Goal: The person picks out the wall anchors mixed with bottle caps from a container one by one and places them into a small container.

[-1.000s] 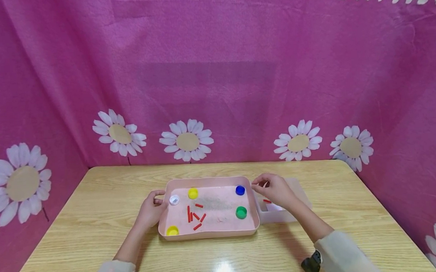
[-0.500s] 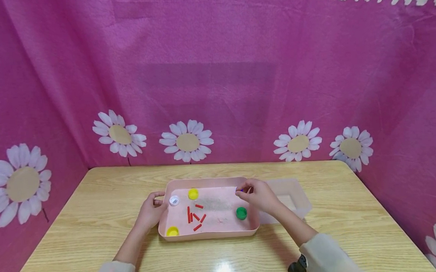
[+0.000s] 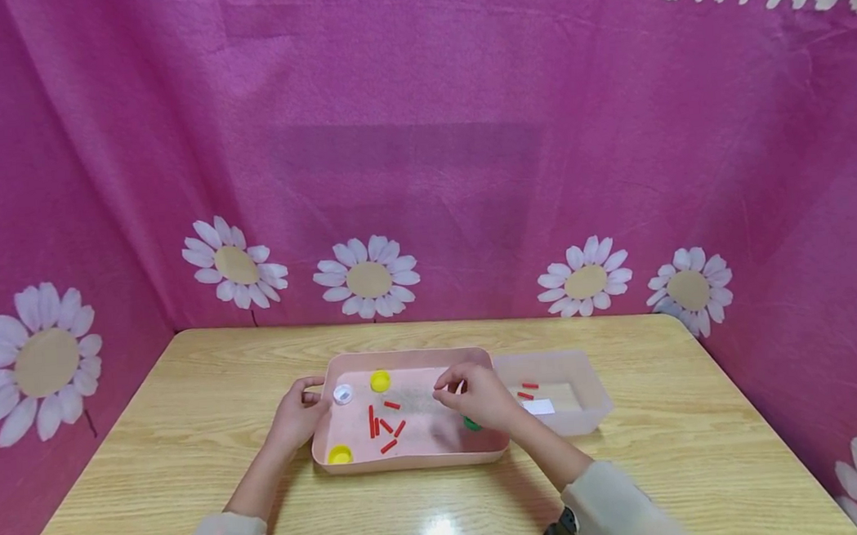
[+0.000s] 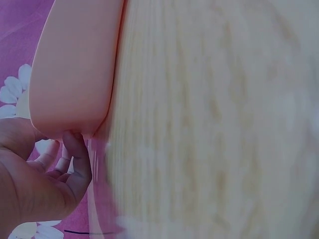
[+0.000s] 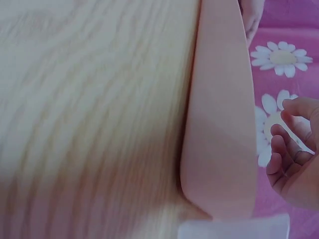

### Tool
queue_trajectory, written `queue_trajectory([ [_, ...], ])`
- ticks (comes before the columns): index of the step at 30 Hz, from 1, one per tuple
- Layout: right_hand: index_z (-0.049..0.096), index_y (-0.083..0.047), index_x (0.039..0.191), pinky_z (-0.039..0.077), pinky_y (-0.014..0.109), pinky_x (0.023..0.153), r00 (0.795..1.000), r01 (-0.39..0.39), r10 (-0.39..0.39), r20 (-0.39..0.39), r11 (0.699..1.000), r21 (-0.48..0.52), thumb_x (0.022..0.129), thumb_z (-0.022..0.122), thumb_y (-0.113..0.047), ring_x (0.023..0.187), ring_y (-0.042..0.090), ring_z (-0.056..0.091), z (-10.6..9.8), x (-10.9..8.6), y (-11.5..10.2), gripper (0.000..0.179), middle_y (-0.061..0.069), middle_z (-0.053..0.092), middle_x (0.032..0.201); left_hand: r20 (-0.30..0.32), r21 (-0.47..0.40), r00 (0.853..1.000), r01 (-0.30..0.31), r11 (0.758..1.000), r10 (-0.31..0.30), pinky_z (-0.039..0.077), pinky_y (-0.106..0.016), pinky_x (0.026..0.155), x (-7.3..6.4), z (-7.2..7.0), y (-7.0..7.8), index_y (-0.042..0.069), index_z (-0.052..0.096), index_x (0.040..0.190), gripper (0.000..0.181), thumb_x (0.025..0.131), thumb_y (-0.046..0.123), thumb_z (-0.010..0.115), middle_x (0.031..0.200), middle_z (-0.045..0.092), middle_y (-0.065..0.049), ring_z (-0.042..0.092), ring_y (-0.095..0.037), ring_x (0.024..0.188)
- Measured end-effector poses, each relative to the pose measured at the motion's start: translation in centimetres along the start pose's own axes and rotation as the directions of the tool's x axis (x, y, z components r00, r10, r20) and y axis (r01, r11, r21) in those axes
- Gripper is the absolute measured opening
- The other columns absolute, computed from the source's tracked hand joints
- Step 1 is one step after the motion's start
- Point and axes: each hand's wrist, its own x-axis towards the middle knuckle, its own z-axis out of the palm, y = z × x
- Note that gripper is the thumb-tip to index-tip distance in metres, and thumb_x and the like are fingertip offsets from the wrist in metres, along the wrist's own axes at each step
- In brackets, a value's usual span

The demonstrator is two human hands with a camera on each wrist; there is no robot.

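The pink tray [image 3: 418,462] lies on the table with its left end gripped by my left hand [image 3: 300,410]; the left wrist view shows curled fingers against the outer end wall. My right hand [image 3: 481,397] hovers over the tray's right half, fingers loosely bent, thumb and fingertips apart with nothing seen between them. Several short red sticks [image 3: 386,425] lie left of centre in the tray. Around them are a white cap [image 3: 342,395] and two yellow caps, one at the back [image 3: 380,381], one at the front [image 3: 340,454]. The green cap [image 3: 471,423] is partly covered by my right hand, the blue one hidden.
A translucent box [image 3: 591,388] stands against the tray's right side, with two red sticks [image 3: 529,386] and a white label [image 3: 538,407] showing. Wooden tabletop [image 3: 443,504] surrounds both. A magenta flowered cloth [image 3: 423,178] hangs behind and at the sides.
My right hand has moved left from above the translucent box, past the blue cap, to over the tray's right half. Red sticks in the box have come into sight. My left hand keeps its grip.
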Motion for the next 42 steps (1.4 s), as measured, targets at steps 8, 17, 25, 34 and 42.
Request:
queue_trajectory([
  [8, 0.069, -0.012, 0.084, 0.041, 0.018, 0.059, 0.999, 0.002, 0.000, 0.052, 0.999, -0.038, 0.081, 0.068, -0.016, 0.065, 0.006, 0.049, 2.0, 0.0, -1.0, 0.005, -0.004, 0.060, 0.073, 0.007, -0.033, 0.999, -0.041, 0.999, 0.041, 0.047, -0.023, 0.064, -0.1, -0.1, -0.1, -0.004, 0.046, 0.126, 0.040, 0.088, 0.004, 0.055, 0.097, 0.056, -0.020, 0.055, -0.021, 0.083],
  [17, 0.068, -0.012, 0.084, 0.040, 0.019, 0.058, 0.993, -0.020, 0.023, 0.119, 0.999, -0.029, 0.082, 0.067, -0.017, 0.066, 0.008, 0.048, 3.6, 0.2, -0.6, 0.005, -0.004, 0.057, 0.074, 0.007, -0.043, 1.000, -0.027, 0.999, 0.027, 0.047, -0.022, 0.067, -0.1, -0.3, -0.1, -0.005, 0.047, 0.126, 0.039, 0.088, 0.004, 0.055, 0.099, 0.055, -0.019, 0.055, -0.022, 0.086],
  [25, 0.068, -0.011, 0.085, 0.041, 0.018, 0.063, 0.988, -0.025, 0.032, 0.153, 0.999, -0.047, 0.082, 0.068, -0.015, 0.069, 0.008, 0.047, 4.6, 0.4, -0.5, 0.004, -0.004, 0.056, 0.075, 0.005, -0.034, 0.999, -0.040, 0.999, 0.040, 0.046, -0.021, 0.068, 0.0, -0.2, -0.3, -0.008, 0.048, 0.124, 0.038, 0.089, 0.006, 0.055, 0.100, 0.054, -0.020, 0.054, -0.025, 0.091],
  [34, 0.066, -0.013, 0.084, 0.037, 0.018, 0.057, 0.976, -0.065, 0.080, 0.201, 0.995, -0.078, 0.083, 0.068, -0.016, 0.064, 0.007, 0.044, 5.0, 0.7, -0.3, 0.004, -0.006, 0.053, 0.072, 0.011, -0.025, 1.000, -0.027, 0.999, 0.027, 0.046, -0.021, 0.068, -0.1, -0.2, -0.2, -0.007, 0.048, 0.125, 0.039, 0.090, 0.008, 0.054, 0.102, 0.054, -0.020, 0.053, -0.024, 0.091],
  [42, 0.066, -0.013, 0.085, 0.038, 0.019, 0.057, 0.972, -0.082, 0.104, 0.211, 0.990, -0.110, 0.083, 0.067, -0.016, 0.064, 0.007, 0.046, 5.5, 1.0, -0.2, 0.004, -0.006, 0.053, 0.070, 0.026, -0.033, 1.000, -0.007, 0.999, 0.008, 0.048, -0.022, 0.069, 0.1, -0.2, -0.3, -0.007, 0.047, 0.126, 0.039, 0.091, 0.008, 0.054, 0.104, 0.054, -0.021, 0.054, -0.023, 0.091],
])
